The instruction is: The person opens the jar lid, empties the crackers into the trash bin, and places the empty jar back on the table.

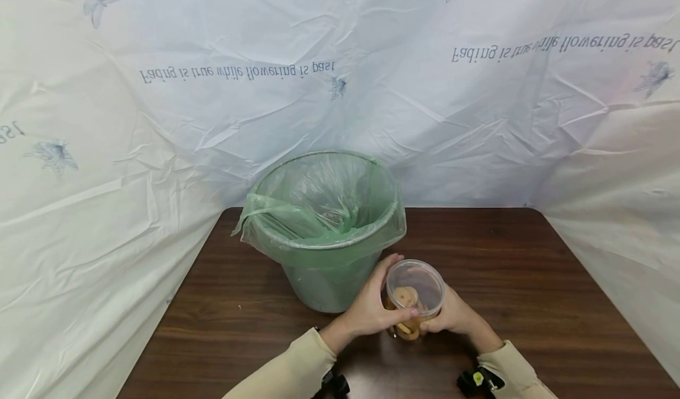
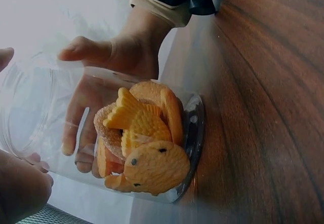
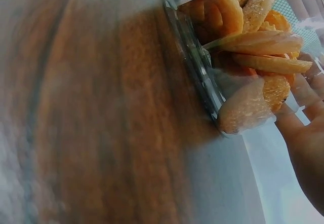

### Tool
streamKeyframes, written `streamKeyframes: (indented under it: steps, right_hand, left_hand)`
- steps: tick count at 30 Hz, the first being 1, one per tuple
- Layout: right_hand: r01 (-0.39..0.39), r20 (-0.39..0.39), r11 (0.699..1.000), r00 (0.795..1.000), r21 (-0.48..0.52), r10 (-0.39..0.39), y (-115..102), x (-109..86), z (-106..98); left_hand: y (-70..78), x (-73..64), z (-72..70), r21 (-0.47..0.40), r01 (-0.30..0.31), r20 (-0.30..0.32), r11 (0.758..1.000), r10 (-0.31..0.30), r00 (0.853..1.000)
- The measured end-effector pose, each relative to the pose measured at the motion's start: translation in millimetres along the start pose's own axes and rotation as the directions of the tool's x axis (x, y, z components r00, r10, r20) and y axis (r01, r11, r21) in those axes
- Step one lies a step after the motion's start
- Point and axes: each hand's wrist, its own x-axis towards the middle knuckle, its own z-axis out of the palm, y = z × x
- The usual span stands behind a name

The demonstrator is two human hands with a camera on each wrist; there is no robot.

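Observation:
Both hands hold a clear plastic jar [image 1: 416, 284] with tan biscuits [image 1: 406, 297] in its lower part. My left hand [image 1: 370, 308] grips its left side, thumb across the near wall. From the right, my right hand [image 1: 453, 314] curls round the jar. Through the wall, the left wrist view shows a yellow fish-shaped biscuit [image 2: 137, 120] and an oval biscuit with dark dots [image 2: 158, 168]. Several biscuits [image 3: 260, 49] also show in the right wrist view, near the jar's base. Whether a lid covers the top, I cannot tell.
Behind the left hand stands a mesh bin [image 1: 313, 290], lined with a green plastic bag [image 1: 340, 257] folded over its rim. Everything is on a dark wooden table [image 1: 504, 269]. White printed sheeting [image 1: 340, 110] hangs behind and at both sides.

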Motion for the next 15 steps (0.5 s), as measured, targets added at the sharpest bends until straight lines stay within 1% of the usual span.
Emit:
streamKeyframes:
  steps: [9,15]
  right_hand:
    - [-0.006,-0.001,1.0,1.0,-0.006,0.006,0.6,1.4,-0.3]
    - [-0.012,0.002,1.0,1.0,0.001,0.012,-0.2,0.8,-0.9]
  left_hand:
    - [-5.6,1.1,-1.1,0.04,-0.009,0.014,0.999,0.008,1.0]
    - [-5.8,2.0,-2.5,0.001,-0.021,0.029,1.0,0.021,0.999]
